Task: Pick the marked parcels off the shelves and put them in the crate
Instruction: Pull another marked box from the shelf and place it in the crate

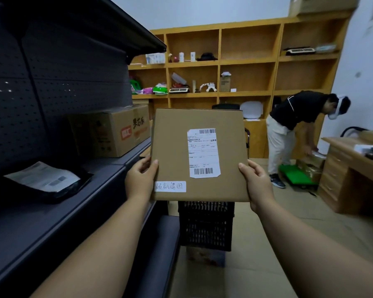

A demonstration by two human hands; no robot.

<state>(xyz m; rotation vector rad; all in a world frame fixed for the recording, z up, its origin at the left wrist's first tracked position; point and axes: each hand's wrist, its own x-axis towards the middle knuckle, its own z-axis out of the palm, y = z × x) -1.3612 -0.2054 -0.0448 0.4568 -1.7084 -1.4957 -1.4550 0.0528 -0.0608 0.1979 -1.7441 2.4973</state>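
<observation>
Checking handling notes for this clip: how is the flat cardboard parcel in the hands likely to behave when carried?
Probably stiff: the parcel stays flat though the left hand and right hand pinch only its lower edges. Likely light for its size, since thumbs and fingertips suffice. Its smooth cardboard could slip from so shallow a grip.

Supports: dark shelf left, floor ahead, wood surface right.
The dark metal shelf [52, 222] carried a flat black mailer [50, 181] with a white label near its front, and a printed cardboard box [110, 134] further back. The floor [256, 254] carried a black mesh crate [206, 225] and a green trolley [295, 176]. The wooden surface [351, 155] carried dark items, too blurred to identify.
</observation>
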